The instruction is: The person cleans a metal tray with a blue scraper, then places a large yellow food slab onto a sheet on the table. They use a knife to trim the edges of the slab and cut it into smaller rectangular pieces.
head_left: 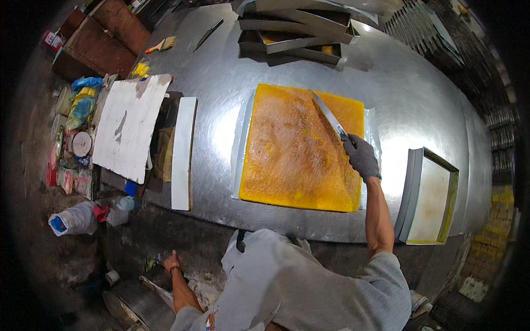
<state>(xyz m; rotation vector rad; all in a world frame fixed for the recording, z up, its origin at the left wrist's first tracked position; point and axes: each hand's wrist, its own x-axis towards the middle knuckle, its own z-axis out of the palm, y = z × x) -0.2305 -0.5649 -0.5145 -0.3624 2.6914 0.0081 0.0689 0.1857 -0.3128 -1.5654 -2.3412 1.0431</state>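
Note:
A large square yellow slab with a browned, glossy top, like a sheet cake (301, 149), lies on a thin pale sheet (241, 160) on the metal table. My right hand (361, 156), in a dark grey glove, is closed round the handle of a long knife (328, 116). Its blade lies slantwise over the slab's right part, tip pointing away and to the left. Whether the edge cuts in, I cannot tell. Off the table at the lower left, my bare left hand (173, 262) reaches out, its fingers partly apart. It looks empty, near small clutter on a low surface.
A long white board (183, 154) lies left of the slab; a shallow rectangular frame (428, 198) sits at the right. Several metal frames (298, 33) are stacked at the back. A brush (161, 44) and another knife (208, 34) lie far left. A dial scale (81, 143) stands beyond a white panel (131, 124).

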